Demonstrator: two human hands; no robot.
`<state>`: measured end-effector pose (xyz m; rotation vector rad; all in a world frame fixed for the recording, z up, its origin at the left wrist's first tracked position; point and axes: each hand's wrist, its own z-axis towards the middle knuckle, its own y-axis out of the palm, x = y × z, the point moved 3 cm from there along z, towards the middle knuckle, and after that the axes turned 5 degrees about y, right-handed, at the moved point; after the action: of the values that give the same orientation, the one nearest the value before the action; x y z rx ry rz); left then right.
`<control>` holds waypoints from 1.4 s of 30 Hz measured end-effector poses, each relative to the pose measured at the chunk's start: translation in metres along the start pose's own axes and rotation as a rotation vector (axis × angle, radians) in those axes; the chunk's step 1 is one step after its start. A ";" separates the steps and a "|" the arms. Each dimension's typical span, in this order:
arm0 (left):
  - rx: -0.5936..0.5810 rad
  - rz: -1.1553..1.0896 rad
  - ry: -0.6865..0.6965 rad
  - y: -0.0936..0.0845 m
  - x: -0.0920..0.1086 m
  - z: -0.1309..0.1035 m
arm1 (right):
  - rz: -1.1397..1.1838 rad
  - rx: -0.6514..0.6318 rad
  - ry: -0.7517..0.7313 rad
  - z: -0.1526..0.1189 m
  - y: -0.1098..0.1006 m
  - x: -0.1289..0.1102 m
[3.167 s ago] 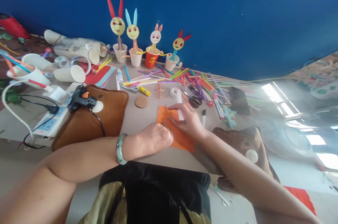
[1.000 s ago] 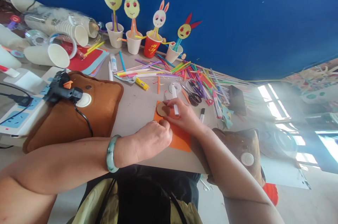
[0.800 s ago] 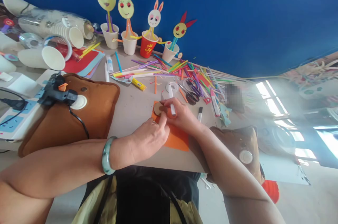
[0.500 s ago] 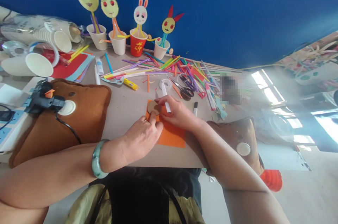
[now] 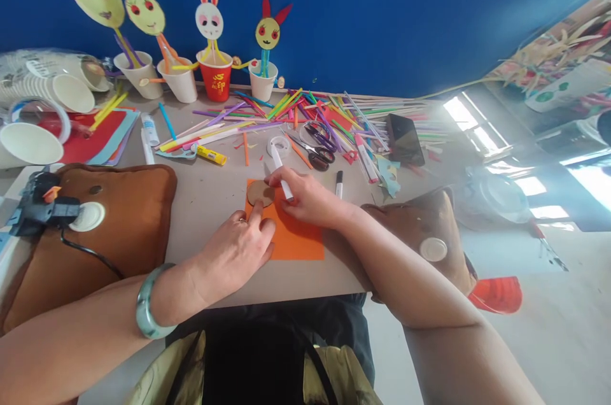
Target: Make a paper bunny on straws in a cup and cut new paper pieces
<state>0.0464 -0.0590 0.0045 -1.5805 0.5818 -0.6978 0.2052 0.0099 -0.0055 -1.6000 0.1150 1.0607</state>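
Note:
An orange paper sheet (image 5: pixel 298 241) lies on the table near its front edge. On its upper left corner rests a round brown disc (image 5: pixel 258 192). My left hand (image 5: pixel 238 244) presses the disc with outstretched fingertips, the other fingers loosely bent, and grips nothing. My right hand (image 5: pixel 310 195) is closed around a white marker (image 5: pixel 280 172), its fingers at the disc's right edge. The marker's tip is hidden by the fingers. A black marker cap (image 5: pixel 339 177) lies to the right of my right hand.
Scissors (image 5: pixel 319 156), a tape roll (image 5: pixel 279 146) and colourful sticks (image 5: pixel 229 131) lie beyond the hands. Paper cups (image 5: pixel 214 83) with face figures line the blue wall. Brown cushions flank the work area, the left one (image 5: pixel 138 201) with a cable. A dark phone (image 5: pixel 405 139) lies at right.
The view has shifted, so most things appear farther left. Both hands stay at the disc, my left fingertips on it and my right hand around the white marker.

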 end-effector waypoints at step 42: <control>0.043 0.076 0.065 0.013 -0.001 -0.002 | -0.024 0.038 -0.013 0.001 0.000 -0.002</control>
<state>0.0447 -0.0611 -0.0080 -1.4923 0.6677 -0.7019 0.2035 0.0104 -0.0041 -1.5565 0.1067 1.0443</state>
